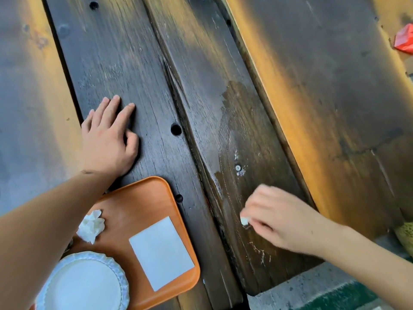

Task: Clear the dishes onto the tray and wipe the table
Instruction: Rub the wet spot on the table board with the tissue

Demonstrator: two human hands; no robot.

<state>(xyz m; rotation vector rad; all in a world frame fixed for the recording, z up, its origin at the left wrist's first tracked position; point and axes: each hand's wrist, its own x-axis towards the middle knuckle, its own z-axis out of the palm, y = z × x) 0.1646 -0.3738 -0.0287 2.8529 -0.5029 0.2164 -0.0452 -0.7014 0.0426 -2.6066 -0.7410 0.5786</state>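
An orange tray (143,198) sits at the near left of the dark wooden plank table (138,63). On the tray lie a white paper plate (85,285), a crumpled white napkin (91,225) and a flat white card (161,251). My left hand (107,137) rests flat on the table just beyond the tray, fingers apart and holding nothing. My right hand (279,220) is closed on a small white wipe (244,221), pressed to the plank right of the tray. A wet streak (232,121) runs up the plank from that hand.
A gap between planks (185,121) runs past the tray's right side. A wooden bench (335,86) lies to the right, with a red wrapper (404,41) at the far right edge. Grey pavement (312,285) shows beyond the table's near end.
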